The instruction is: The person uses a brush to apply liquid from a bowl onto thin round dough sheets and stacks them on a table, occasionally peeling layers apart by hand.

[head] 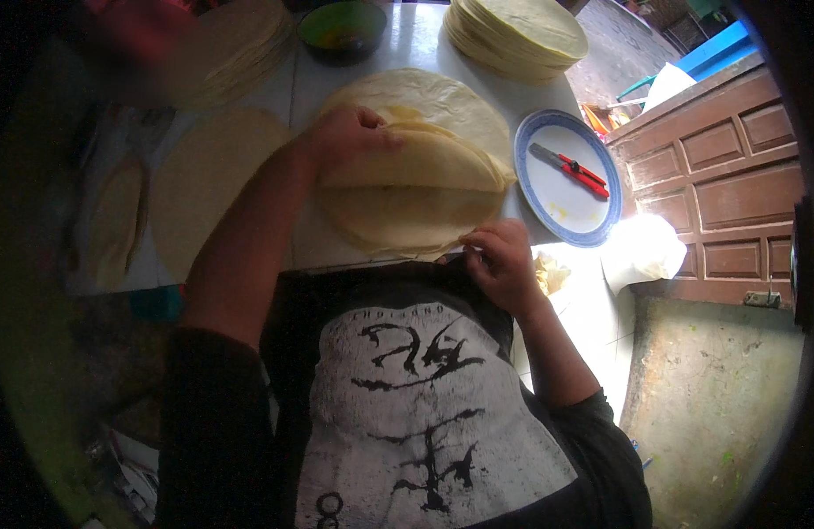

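Observation:
Several thin round sheets of dough (440,99) lie in a loose pile on the white tiled table before me. The upper sheet (413,155) is partly folded back, with a crease across its middle. My left hand (357,135) pinches its raised far edge between thumb and fingers. With my right hand (499,258) I pinch the near right edge of the sheets at the table's front edge. A red box cutter (582,176) lies on a white plate with a blue rim (527,192), right of the pile.
Tall stacks of round sheets stand at the back right (519,33) and back left (241,53). Between them is a green bowl (343,30). Another round sheet (208,172) lies at left, beside a folded one (119,211). A brown panelled door (731,172) stands at right.

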The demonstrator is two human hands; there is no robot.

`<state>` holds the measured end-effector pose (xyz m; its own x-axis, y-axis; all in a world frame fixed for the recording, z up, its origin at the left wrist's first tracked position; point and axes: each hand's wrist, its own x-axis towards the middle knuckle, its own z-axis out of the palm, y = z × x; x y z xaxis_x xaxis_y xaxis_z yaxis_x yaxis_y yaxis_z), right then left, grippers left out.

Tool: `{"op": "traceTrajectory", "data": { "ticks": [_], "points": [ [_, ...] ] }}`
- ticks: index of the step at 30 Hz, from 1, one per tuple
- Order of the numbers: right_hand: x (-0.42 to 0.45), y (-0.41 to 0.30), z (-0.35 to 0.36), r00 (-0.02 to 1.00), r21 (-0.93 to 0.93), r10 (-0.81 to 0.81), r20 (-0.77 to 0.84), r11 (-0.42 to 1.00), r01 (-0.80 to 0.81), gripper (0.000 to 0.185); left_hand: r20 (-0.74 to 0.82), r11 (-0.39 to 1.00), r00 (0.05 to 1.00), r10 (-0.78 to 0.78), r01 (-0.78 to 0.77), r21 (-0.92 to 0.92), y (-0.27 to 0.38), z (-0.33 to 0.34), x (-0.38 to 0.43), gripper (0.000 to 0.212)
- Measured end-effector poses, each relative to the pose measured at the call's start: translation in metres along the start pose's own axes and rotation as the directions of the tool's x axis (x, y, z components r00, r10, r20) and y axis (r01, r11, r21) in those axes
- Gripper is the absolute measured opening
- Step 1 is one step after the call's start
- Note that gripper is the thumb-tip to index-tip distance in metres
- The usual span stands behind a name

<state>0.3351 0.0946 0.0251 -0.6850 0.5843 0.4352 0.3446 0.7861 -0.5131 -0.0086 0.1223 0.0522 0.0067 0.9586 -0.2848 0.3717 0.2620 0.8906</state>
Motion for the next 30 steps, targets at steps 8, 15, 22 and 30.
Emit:
{"op": "traceTrajectory", "data": {
  "ticks": [8, 15, 22, 30],
  "points": [
    [-0.007, 0.015, 0.002, 0.976, 0.015, 0.213, 0.049, 0.977, -0.214, 0.024, 0.042, 1.0, 0.999, -0.015, 0.014, 0.009, -0.005, -0.02, 0.03, 0.046],
    [-0.005, 0.038, -0.009, 0.958, -0.434, 0.127, -0.255, 0.871, -0.231, 0.034, 0.024, 0.993, 0.999, -0.043, 0.04, 0.115, -0.01, -0.017, 0.031, 0.045],
    [-0.019, 0.087, -0.04, 0.978, -0.549, 0.11, -0.176, 0.814, -0.19, 0.03, -0.01, 0.997, 0.999, 0.047, -0.046, 0.069, -0.035, -0.017, 0.027, 0.041],
    [-0.033, 0.087, -0.05, 0.965, -0.499, 0.06, -0.253, 0.847, -0.184, 0.026, -0.101, 0.998, 0.995, 0.008, -0.015, -0.069, -0.02, -0.008, 0.009, 0.03]
  ]
}}
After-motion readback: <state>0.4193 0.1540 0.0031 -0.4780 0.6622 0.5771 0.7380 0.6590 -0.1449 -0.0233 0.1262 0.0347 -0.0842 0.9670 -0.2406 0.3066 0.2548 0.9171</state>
